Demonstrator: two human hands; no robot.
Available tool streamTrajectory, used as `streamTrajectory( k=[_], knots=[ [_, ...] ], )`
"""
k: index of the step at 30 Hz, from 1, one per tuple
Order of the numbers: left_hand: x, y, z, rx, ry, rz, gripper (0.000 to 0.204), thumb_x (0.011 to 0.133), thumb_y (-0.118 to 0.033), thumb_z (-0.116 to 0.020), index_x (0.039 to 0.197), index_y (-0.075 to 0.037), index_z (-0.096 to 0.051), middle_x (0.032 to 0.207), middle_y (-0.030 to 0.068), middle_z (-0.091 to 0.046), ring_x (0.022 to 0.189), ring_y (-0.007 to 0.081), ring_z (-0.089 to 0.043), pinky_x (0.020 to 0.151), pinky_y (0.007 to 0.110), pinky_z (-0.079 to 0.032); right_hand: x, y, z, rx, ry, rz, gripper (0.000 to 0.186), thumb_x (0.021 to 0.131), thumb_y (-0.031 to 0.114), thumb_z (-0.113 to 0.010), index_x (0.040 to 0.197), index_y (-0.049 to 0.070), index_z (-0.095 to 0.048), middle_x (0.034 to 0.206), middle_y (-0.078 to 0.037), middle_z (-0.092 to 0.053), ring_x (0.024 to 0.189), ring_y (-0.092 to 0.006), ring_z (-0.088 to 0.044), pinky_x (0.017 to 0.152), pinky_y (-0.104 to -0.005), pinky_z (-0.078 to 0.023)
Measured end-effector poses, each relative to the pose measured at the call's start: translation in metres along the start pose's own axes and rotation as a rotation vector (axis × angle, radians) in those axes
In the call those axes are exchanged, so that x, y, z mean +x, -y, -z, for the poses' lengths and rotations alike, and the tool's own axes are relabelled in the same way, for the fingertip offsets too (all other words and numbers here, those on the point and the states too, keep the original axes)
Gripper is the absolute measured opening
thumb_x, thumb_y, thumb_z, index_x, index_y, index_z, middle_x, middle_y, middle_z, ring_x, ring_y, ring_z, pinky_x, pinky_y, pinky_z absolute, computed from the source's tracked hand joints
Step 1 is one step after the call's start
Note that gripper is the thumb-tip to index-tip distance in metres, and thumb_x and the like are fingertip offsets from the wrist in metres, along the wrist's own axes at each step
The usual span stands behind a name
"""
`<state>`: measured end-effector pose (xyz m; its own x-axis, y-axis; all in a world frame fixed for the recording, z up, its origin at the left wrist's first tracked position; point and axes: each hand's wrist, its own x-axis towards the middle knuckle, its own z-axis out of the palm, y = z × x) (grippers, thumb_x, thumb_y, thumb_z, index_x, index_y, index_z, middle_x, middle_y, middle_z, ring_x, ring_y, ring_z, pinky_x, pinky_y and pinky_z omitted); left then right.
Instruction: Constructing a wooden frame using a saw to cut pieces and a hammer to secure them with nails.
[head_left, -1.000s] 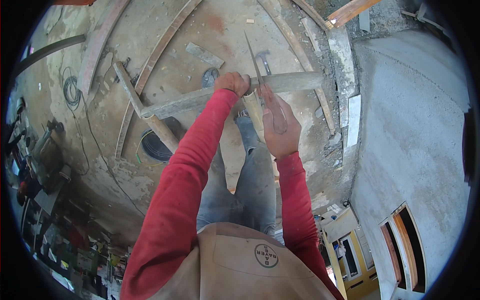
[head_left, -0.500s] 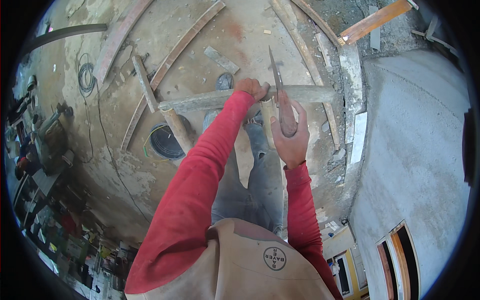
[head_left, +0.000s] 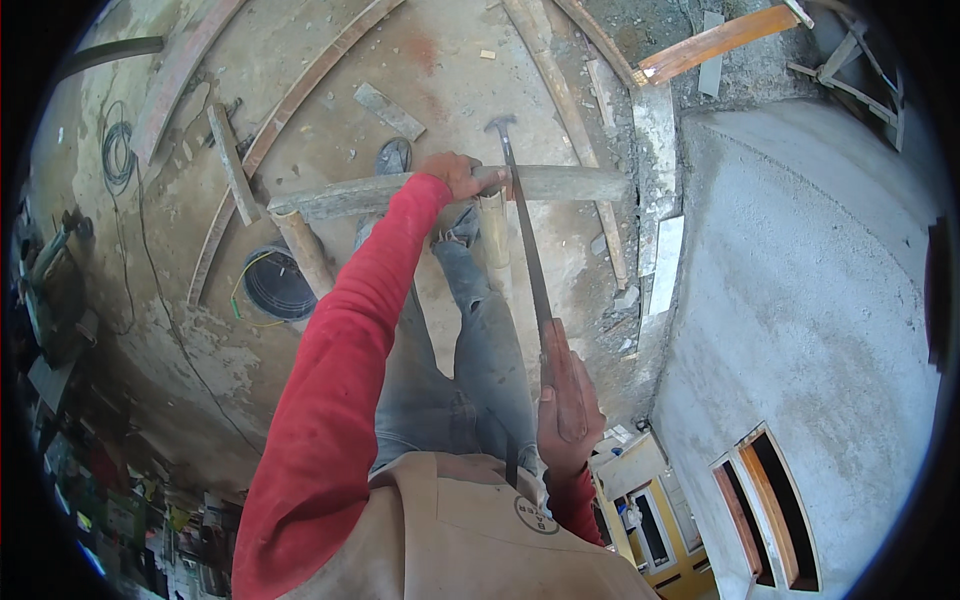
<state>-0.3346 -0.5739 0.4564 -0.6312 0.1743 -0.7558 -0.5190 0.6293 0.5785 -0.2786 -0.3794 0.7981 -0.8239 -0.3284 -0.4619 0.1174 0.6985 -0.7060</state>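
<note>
Two hands were busy: our left hand [head_left: 462,176] clamped the grey wooden beam [head_left: 450,190] lying across far ahead, our right hand [head_left: 568,395] gripped the long hammer [head_left: 525,245] near us, seemingly mid-strike, needing careful aim next.

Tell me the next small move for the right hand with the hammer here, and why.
Probably a short downward swing. The right hand grips the hammer low on its long handle, and the head is raised just above the horizontal wooden beam. The left hand clasps the beam right beside the hammer, so the strike should land clear of those fingers.
</note>
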Motion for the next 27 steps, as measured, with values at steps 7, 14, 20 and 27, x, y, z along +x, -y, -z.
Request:
streamTrajectory(
  k=[7,14,20,27],
  knots=[
    [-0.006,-0.030,0.001,0.082,0.025,-0.075,0.086,0.082,-0.084,-0.049,0.113,-0.007,-0.072,0.092,0.0240,-0.072,0.093,0.0423,-0.070,0.085,0.048,-0.054,0.124,-0.074,-0.050,0.216,-0.213,-0.208,0.043,0.091,0.003,-0.064,0.133,-0.006,-0.056,0.135,-0.022,-0.062,0.126,-0.0266,-0.061,0.101,-0.0339,-0.049],
    [-0.015,-0.008,-0.004,0.128,-0.058,-0.016,0.086,0.083,-0.082,-0.050,0.113,-0.005,-0.072,0.093,0.0241,-0.073,0.097,0.0421,-0.069,0.087,0.048,-0.053,-0.013,-0.006,-0.004,0.257,-0.157,0.068,0.045,0.095,-0.002,-0.053,0.139,-0.006,-0.045,0.141,-0.027,-0.056,0.137,-0.0343,-0.049,0.111,-0.0426,-0.041],
    [-0.008,-0.031,-0.017,0.152,-0.054,-0.022,0.089,0.082,-0.084,-0.050,0.118,-0.005,-0.070,0.097,0.0241,-0.073,0.101,0.0417,-0.069,0.089,0.048,-0.053,0.115,-0.103,-0.058,0.112,-0.328,-0.121,0.056,0.084,0.014,-0.073,0.136,0.001,-0.055,0.107,-0.025,-0.071,0.097,-0.0370,-0.072,0.082,-0.0383,-0.056],
    [-0.013,-0.018,-0.003,0.121,-0.036,-0.011,0.092,0.080,-0.086,-0.049,0.120,-0.006,-0.070,0.095,0.0236,-0.073,0.098,0.0418,-0.069,0.087,0.048,-0.054,-0.013,-0.007,0.013,-0.082,0.070,-0.145,0.045,0.095,0.001,-0.052,0.140,-0.007,-0.053,0.143,-0.021,-0.057,0.137,-0.0262,-0.052,0.112,-0.0364,-0.039]
  ],
)
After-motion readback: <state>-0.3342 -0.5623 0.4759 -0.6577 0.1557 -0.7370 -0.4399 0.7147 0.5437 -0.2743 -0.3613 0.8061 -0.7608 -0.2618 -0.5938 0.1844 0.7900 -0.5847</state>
